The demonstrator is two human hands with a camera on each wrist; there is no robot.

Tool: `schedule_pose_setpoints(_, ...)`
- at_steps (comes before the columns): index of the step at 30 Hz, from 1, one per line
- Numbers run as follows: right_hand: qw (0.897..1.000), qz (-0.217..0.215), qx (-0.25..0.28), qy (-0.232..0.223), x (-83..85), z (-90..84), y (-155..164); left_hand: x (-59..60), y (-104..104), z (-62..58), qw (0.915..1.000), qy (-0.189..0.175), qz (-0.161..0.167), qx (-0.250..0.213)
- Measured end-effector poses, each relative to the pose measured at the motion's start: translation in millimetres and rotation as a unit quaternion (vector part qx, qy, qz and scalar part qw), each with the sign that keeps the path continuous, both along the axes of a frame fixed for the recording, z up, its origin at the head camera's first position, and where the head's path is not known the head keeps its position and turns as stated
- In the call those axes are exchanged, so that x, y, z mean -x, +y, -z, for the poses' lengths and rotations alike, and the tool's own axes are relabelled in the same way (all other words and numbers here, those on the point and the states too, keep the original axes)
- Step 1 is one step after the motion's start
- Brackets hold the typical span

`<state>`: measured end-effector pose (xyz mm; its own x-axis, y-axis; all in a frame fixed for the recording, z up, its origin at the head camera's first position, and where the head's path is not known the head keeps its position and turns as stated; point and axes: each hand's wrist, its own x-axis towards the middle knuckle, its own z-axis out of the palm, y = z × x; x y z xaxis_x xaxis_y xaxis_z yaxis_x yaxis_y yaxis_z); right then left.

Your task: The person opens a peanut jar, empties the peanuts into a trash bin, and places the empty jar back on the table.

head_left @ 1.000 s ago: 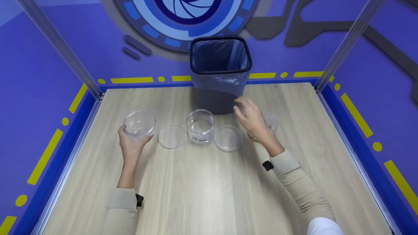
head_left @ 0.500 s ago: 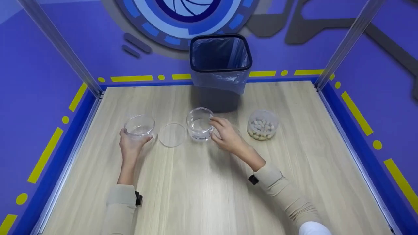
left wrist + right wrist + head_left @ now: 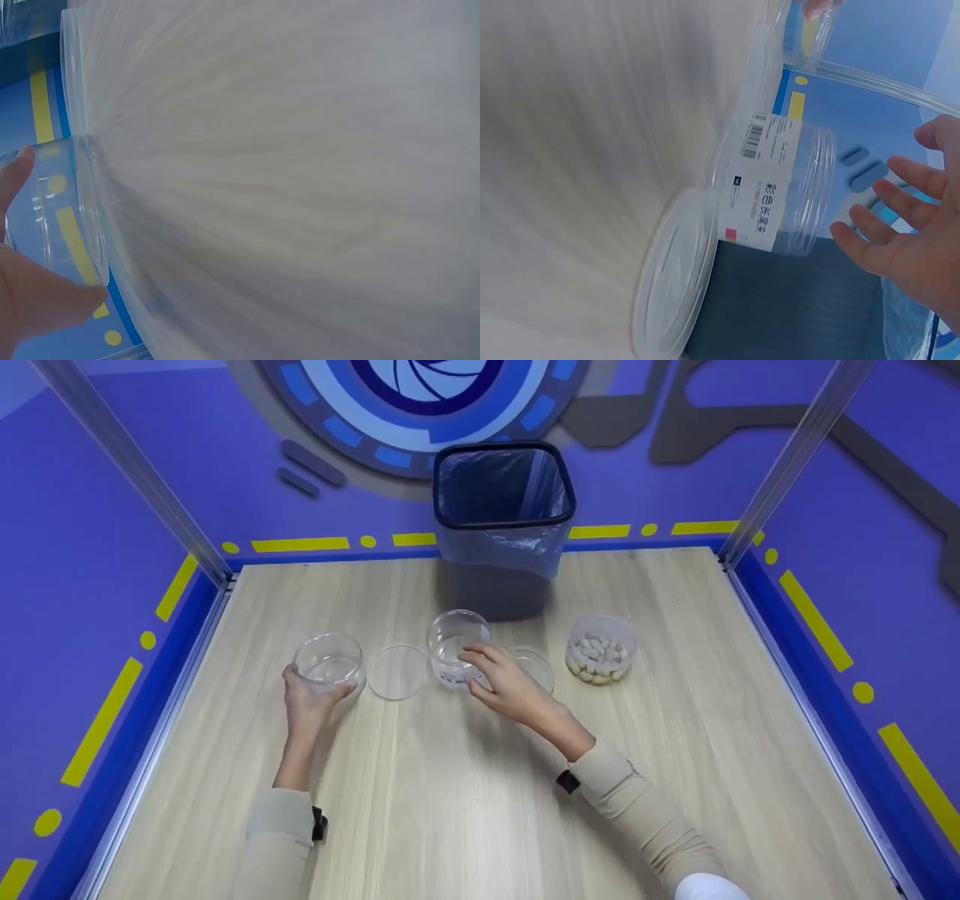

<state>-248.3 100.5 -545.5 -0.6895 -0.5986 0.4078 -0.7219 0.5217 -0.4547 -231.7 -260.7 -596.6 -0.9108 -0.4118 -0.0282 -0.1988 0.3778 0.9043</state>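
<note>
Left hand (image 3: pixel 309 703) grips the left jar (image 3: pixel 328 660), fingers curled round its wall; the jar stands upright on the table (image 3: pixel 465 810). Just right lies a lid (image 3: pixel 397 671). Next, the middle jar (image 3: pixel 452 647), upright. Right hand (image 3: pixel 504 686) is beside it, fingers spread and straight, holding nothing, above a second lid (image 3: pixel 536 666). Farthest right: a filled jar (image 3: pixel 601 649). Behind stands a bin (image 3: pixel 501 521).

Staged recording booth, purple printed walls (image 3: pixel 90 547), yellow dashed border (image 3: pixel 300 544), metal frame posts (image 3: pixel 127 465), wood-look tabletop (image 3: pixel 450 810)
</note>
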Motion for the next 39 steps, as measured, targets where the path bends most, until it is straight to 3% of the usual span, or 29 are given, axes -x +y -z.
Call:
schedule_pose_setpoints(14,1.0,-0.003,0.004,0.017,1.8,1.2,-14.9,16.2,8.0,13.8,0.9995,0.013,0.005,-0.029)
schedule_pose_setpoints(18,1.0,-0.002,0.003,0.03,1.3,2.6,-16.1,17.7,6.7,12.3,0.9995,0.011,0.014,-0.026)
schedule_pose_setpoints(23,1.0,-0.001,0.0,0.026,0.8,2.6,-13.3,11.5,6.2,3.3,0.999,-0.019,0.023,-0.032)
schedule_pose_setpoints(26,1.0,0.004,-0.003,0.017,0.8,0.8,-8.2,6.1,10.8,-3.6,0.9996,-0.009,0.025,0.002)
schedule_pose_setpoints(30,1.0,0.014,0.006,0.013,0.3,-2.1,3.8,1.8,25.0,-14.4,0.9939,0.043,0.042,0.093)
schedule_pose_setpoints(35,0.999,0.033,0.005,0.017,-1.0,-5.4,24.2,0.5,53.3,-27.9,0.9765,0.104,0.068,0.176)
schedule_pose_setpoints(39,0.998,0.057,0.013,0.008,-1.4,-6.5,44.9,2.1,83.3,-35.4,0.9561,0.163,0.091,0.226)
